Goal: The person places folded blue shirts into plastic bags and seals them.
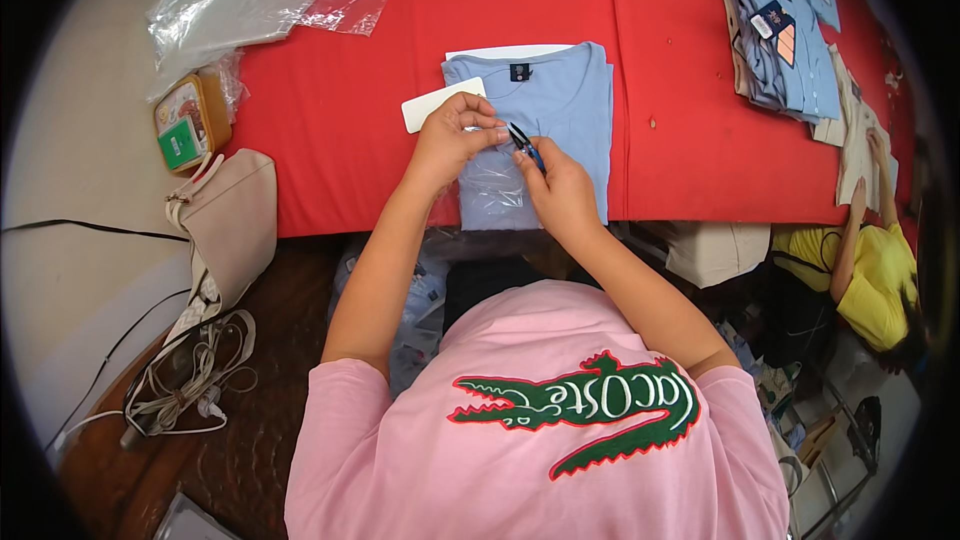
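Note:
A folded light blue shirt [585, 105] lies in front of me, with a dark neck label at its collar. Over its front my right hand [565, 190] is closed around small thread snips [527, 148] with dark blades and blue handles, tips pointing up and left. Close to those tips, my left hand [455, 140] pinches with thumb and fingers; what sits between them is too small to make out. A blank white card [425, 112] shows beside and partly behind the left hand. Clear plastic [492, 185] lies on the shirt's lower front.
Red cloth [340, 140] covers the table. Clear plastic bags [235, 5], a yellow tub [212, 105] and a beige handbag [240, 210] are at left. Folded blue shirts [785, 40] lie at right, where a co-worker in yellow [880, 285] handles a beige garment [852, 130].

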Action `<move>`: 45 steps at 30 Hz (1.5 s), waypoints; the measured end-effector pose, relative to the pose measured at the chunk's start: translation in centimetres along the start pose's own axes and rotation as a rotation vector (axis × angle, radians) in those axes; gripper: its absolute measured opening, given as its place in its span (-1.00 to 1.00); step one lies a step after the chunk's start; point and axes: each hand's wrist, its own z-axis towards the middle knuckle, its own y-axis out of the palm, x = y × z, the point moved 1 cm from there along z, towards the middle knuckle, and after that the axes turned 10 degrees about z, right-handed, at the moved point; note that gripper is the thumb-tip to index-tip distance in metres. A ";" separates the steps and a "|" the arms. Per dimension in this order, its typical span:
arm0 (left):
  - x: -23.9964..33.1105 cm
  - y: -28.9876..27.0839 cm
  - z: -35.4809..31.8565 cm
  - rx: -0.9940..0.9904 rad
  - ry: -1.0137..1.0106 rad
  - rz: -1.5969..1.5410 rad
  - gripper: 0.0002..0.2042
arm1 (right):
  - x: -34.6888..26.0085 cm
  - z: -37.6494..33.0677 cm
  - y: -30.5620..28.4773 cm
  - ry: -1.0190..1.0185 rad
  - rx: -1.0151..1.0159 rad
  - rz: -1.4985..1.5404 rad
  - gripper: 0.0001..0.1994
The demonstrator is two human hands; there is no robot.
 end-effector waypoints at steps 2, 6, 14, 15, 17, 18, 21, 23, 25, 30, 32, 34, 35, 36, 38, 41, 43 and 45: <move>0.3 0.0 0.0 0.009 0.003 0.017 -0.68 | 0.2 0.1 0.1 -0.017 0.009 0.008 -0.74; 0.0 0.0 0.0 0.009 -0.015 0.022 -0.68 | 1.3 0.2 0.3 -0.043 0.038 0.015 -0.74; 0.3 0.0 0.0 0.015 -0.017 0.035 -0.69 | -0.1 -0.4 -0.1 0.020 -0.007 0.051 -0.73; 0.1 0.1 0.1 0.023 0.001 0.049 -0.70 | 0.2 -0.3 0.0 0.003 0.011 0.043 -0.73; -0.3 0.3 0.1 0.038 0.036 0.077 -0.71 | 1.1 0.0 0.2 -0.030 0.050 0.026 -0.72; 0.4 0.6 -0.3 0.129 0.144 0.286 -0.71 | 1.1 0.1 -0.2 -0.025 0.062 0.048 -0.71; 4.0 2.7 -2.0 0.293 0.383 0.710 -0.70 | 0.9 0.5 -2.3 0.008 0.151 0.167 -0.68; 5.5 4.7 -2.5 0.289 0.414 0.732 -0.68 | 1.6 1.6 -4.8 0.037 0.245 0.320 -0.65; 5.4 6.8 -1.4 0.270 0.410 0.765 -0.68 | 2.7 2.5 -7.1 0.033 0.295 0.451 -0.64; 5.3 11.7 2.0 0.315 0.239 0.824 -0.76 | 4.3 3.3 -10.0 -0.083 0.295 0.482 -0.64; 4.0 12.3 2.9 0.336 0.262 0.827 -0.79 | 4.9 3.4 -9.8 -0.179 0.313 0.460 -0.64; 4.6 12.3 3.0 0.302 0.218 0.852 -0.79 | 5.0 3.4 -10.2 -0.275 0.255 0.273 -0.64; 4.9 12.2 3.0 0.287 0.195 0.864 -0.79 | 5.1 3.5 -10.5 -0.321 0.226 0.179 -0.63; 4.8 12.2 3.0 0.296 0.226 0.878 -0.80 | 5.2 3.4 -10.4 -0.312 0.215 0.165 -0.61; 4.4 12.1 3.1 0.315 0.289 0.904 -0.81 | 5.0 2.9 -10.1 -0.171 0.192 0.352 -0.60; 4.5 12.0 3.3 0.284 0.283 0.793 -0.85 | 5.6 3.0 -10.0 -0.133 0.209 0.393 -0.63; 4.0 11.8 3.6 0.224 0.216 0.583 -0.86 | 5.9 3.1 -10.0 -0.160 0.215 0.334 -0.66; 3.4 11.6 4.0 0.172 0.166 0.363 -0.85 | 5.7 3.4 -10.3 -0.186 0.208 0.269 -0.68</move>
